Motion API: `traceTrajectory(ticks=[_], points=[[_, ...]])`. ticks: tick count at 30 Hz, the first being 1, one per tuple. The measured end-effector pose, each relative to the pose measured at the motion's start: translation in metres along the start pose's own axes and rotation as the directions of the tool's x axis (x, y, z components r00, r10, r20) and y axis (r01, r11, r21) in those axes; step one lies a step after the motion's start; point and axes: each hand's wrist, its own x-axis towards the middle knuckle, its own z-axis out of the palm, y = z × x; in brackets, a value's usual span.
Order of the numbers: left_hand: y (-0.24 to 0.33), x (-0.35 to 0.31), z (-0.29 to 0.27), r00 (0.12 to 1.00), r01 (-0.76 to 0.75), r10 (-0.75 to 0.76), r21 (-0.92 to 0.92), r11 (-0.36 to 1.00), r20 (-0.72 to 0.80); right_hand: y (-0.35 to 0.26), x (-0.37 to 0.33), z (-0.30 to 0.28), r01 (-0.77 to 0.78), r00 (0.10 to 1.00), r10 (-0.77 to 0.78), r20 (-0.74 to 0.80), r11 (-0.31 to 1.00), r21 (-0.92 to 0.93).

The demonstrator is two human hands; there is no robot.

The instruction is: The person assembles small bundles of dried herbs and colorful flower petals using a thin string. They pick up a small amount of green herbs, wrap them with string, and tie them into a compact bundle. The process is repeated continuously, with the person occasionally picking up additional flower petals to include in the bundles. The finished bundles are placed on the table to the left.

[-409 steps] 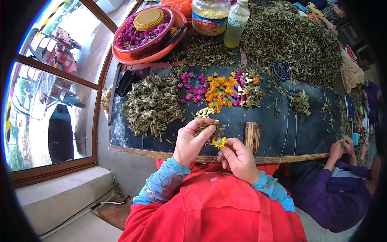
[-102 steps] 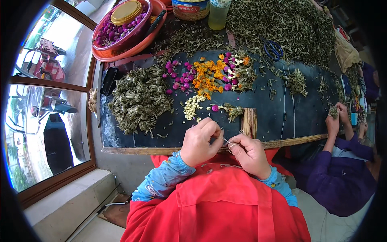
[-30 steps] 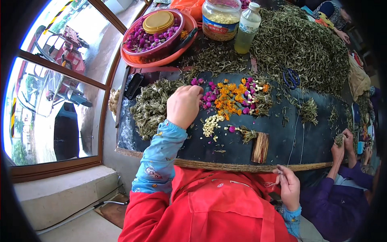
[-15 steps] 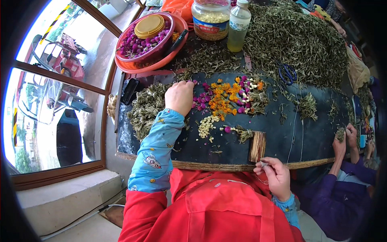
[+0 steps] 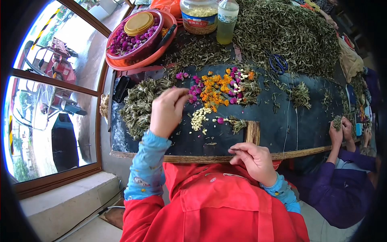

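Two hands at a worktop strewn with dried leaves and flower heads.

The black-covered worktop [image 5: 306,133] carries a broad heap of dried green leaves [image 5: 290,32] at the back, a pile of tied leaf bundles [image 5: 137,105] at the left, and between them a scatter of orange flower heads [image 5: 211,86] and magenta flower heads [image 5: 193,94], with a small patch of pale buds [image 5: 198,117] nearer the front edge. A red basin [image 5: 139,60] of purple flowers stands at the back left, a glass jar [image 5: 199,16] just beside it. The left hand [image 5: 167,111] hovers over the leaf bundles' right edge, fingers curled loosely downward near the magenta flower heads; whether it holds anything I cannot tell. The right hand [image 5: 254,161] rests at the front edge, fingers pinched on something thin and hard to make out.
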Motion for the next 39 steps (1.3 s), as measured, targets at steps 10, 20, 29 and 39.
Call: traceTrajectory(ticks=[10, 20, 29, 39], points=[[0.049, -0.079, 0.006, 0.723, 0.588, -0.381, -0.803, -0.101, 0.577, -0.01, 0.017, 0.032, 0.01, 1.0, -0.009, -0.006, 0.998, 0.067], [0.051, -0.087, 0.008, 0.703, 0.59, -0.306, -0.766, -0.253, 0.642, -0.014, 0.016, 0.039, -0.049, 0.998, 0.049, -0.051, 0.999, -0.008], [0.06, -0.089, -0.003, 0.776, 0.599, -0.338, -0.79, 0.132, 0.532, -0.015, 0.012, 0.039, 0.086, 0.993, -0.095, -0.063, 0.988, -0.126], [0.059, -0.094, 0.006, 0.738, 0.642, -0.258, -0.767, -0.02, 0.624, -0.015, 0.005, 0.042, -0.011, 0.998, 0.01, -0.065, 1.0, -0.021]])
